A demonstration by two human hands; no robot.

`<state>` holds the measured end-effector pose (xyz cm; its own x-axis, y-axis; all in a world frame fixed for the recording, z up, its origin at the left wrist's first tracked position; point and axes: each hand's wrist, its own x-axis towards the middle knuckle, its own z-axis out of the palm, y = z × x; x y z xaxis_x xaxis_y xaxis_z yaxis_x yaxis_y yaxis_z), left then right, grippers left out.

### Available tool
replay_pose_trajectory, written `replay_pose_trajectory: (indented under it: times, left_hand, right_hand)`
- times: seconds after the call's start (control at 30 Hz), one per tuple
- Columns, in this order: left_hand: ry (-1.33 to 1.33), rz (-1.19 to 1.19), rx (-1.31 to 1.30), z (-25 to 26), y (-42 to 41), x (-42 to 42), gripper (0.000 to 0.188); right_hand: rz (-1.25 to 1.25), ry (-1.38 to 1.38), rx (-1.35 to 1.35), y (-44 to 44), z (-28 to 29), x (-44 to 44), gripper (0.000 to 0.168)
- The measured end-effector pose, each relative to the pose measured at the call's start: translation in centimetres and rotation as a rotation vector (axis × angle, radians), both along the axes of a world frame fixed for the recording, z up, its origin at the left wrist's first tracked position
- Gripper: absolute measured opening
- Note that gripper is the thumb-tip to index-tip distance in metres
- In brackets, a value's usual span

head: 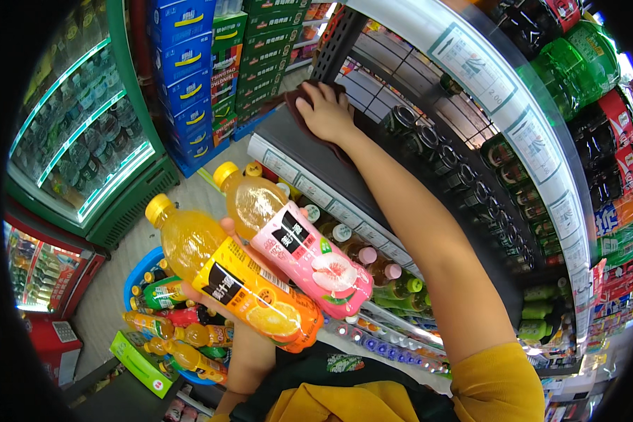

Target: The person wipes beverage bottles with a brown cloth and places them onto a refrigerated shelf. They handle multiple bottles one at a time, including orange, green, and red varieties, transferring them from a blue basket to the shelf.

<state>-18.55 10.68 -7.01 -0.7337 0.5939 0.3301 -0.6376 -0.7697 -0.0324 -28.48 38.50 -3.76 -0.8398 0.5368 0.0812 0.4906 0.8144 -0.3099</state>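
My left hand [211,300] grips two plastic juice bottles side by side, both with yellow caps. One is an orange juice bottle [264,311] with a yellow-and-orange label; the other is a peach juice bottle [316,258] with a pink label. My right hand [327,113] presses flat on a dark brown cloth [308,124]. The cloth lies at the far end of a black shelf [343,184], draping over its surface. Bare shelf surface shows between the cloth and several dark cans [448,158] standing farther back.
A blue basket [132,271] full of drink bottles stands on the floor at left, beside a green carton [142,364]. Stacked beer cartons [266,58] and a green glass-door fridge [153,179] stand beyond. The upper shelf edge [527,142] curves above my right arm. Bottles fill the lower shelf [395,316].
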Motion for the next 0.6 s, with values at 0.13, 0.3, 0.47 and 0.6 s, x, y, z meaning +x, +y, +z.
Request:
replay_pose_trajectory:
  times: [0.13, 0.3, 0.47, 0.6]
  left_hand:
    - [0.081, 0.053, -0.071, -0.4, -1.6, -0.3, 0.093]
    - [0.042, 0.005, -0.014, -0.4, -1.3, 0.4, 0.090]
    - [-0.028, 0.042, -0.056, -0.4, 0.9, 1.5, 0.096]
    - [-0.024, 0.031, -0.011, -0.3, 1.4, 2.2, 0.098]
  right_hand:
    - [-0.255, 0.102, 0.020, -0.3, -0.2, -3.8, 0.042]
    - [0.285, 0.302, -0.074, -0.1, -0.7, -0.7, 0.022]
    - [0.663, 0.258, -0.241, -0.4, 0.3, 8.2, 0.016]
    - [0.497, 0.310, -0.150, -0.2, 1.7, 20.3, 0.016]
